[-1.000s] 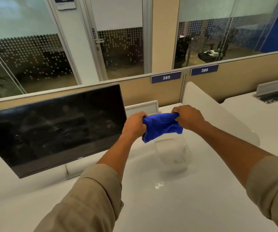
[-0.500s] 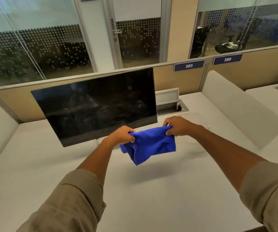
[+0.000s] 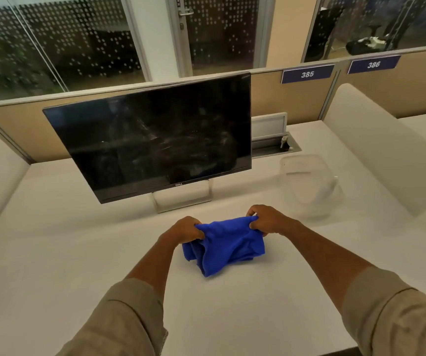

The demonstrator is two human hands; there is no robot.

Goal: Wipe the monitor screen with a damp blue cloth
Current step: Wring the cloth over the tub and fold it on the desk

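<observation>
Head view: left hand [image 3: 185, 228] has its grip pinched tight on the blue cloth [image 3: 226, 246] at its left top edge; right hand [image 3: 267, 222] pinches the right edge. Cloth sags onto the desk [image 3: 78, 253], in front of the monitor [image 3: 152, 140].

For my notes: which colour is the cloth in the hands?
The cloth is bright blue, plain; head view shows it.
</observation>
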